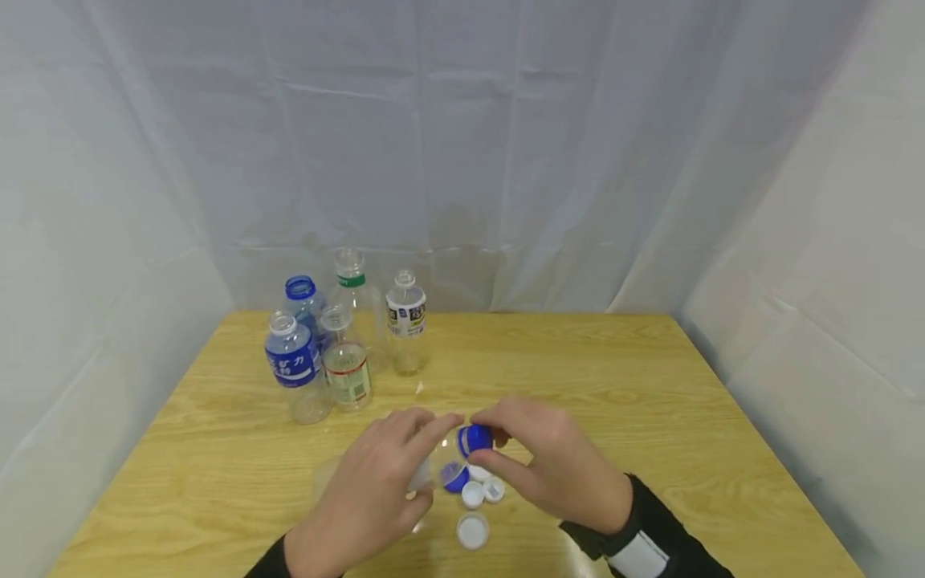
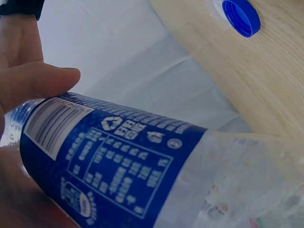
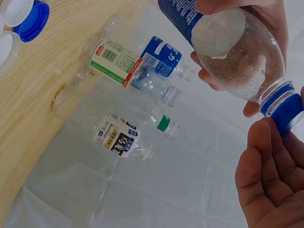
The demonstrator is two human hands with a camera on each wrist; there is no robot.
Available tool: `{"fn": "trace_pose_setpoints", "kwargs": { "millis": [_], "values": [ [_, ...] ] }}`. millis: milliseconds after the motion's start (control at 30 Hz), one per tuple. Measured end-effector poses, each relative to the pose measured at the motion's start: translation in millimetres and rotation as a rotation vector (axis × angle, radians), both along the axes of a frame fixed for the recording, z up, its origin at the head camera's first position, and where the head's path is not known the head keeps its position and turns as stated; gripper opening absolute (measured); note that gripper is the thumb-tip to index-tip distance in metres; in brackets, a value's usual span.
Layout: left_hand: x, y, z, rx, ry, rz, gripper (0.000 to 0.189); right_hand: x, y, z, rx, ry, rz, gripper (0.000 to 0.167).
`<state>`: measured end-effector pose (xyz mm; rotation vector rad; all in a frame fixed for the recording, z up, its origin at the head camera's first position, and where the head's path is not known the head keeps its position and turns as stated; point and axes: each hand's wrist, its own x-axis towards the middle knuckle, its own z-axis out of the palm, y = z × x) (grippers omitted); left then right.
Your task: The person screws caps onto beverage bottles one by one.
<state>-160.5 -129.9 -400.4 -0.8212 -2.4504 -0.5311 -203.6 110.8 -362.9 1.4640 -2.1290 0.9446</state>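
My left hand (image 1: 383, 474) grips a clear plastic bottle (image 3: 237, 52) round its blue label (image 2: 118, 156). The bottle lies tilted on its side, its neck toward my right hand (image 1: 556, 457). On that neck sits a blue cap (image 3: 289, 113), which the thumb and fingers of the right hand pinch in the head view. Water droplets cling inside the bottle's shoulder. Just below the two hands on the table lie a loose blue cap (image 1: 455, 478) and several white caps (image 1: 473, 494), one white cap (image 1: 473, 531) a little nearer to me.
Several uncapped bottles stand at the table's back left: a blue-labelled bottle (image 1: 292, 361), a blue-tinted bottle (image 1: 302, 299), a bottle with a red-and-green label (image 1: 348, 376), a taller one with a green band (image 1: 352, 281), and a white-labelled bottle (image 1: 407, 317). White sheeting (image 1: 470, 144) encloses the wooden table (image 1: 578, 353).
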Motion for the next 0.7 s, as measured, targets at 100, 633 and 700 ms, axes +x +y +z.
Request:
{"fn": "trace_pose_setpoints", "kwargs": {
  "millis": [100,633,700],
  "values": [
    [-0.6,0.1,0.0,-0.002,0.006,0.004,0.086,1.0,-0.3,1.1,0.015,0.037,0.024,0.030],
    [-0.7,-1.0,-2.1,0.010,-0.016,0.013,0.087,2.5,1.1,0.1,0.039,0.026,0.096,0.039],
    [-0.2,-1.2,-1.6,0.003,-0.031,0.018,0.088,3.1,0.0,0.0,0.043,0.034,0.057,0.039]
  ]
}}
